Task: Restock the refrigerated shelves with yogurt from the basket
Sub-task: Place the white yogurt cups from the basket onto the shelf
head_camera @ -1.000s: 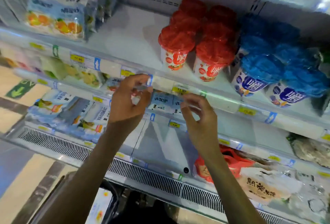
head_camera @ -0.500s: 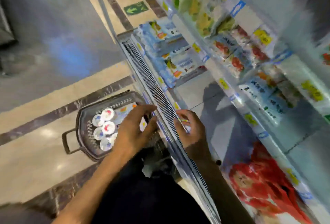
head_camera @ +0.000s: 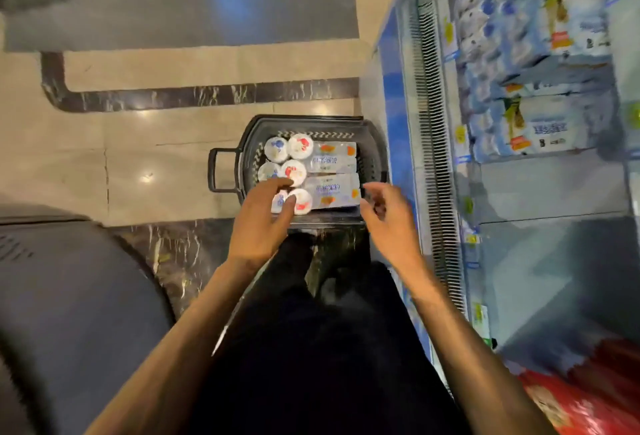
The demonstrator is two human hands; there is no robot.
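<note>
I've swung down from the shelf labels to the basket [head_camera: 374,129] on the floor, where the yogurt [head_camera: 300,146] sits, left hand [head_camera: 258,226] open over the cups and right hand [head_camera: 389,216] open, empty, so picking resumes.

Print on yogurt packs [head_camera: 331,188] blurred, unreadable.

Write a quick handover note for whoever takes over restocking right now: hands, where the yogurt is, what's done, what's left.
Left hand: open, empty, over the round yogurt cups.
Right hand: open, empty, beside the basket.
Basket sits on the floor against the fridge, holding six cups and two flat yogurt packs.
Nothing picked up yet.
Left: lift this stock onto the refrigerated shelves.
</note>
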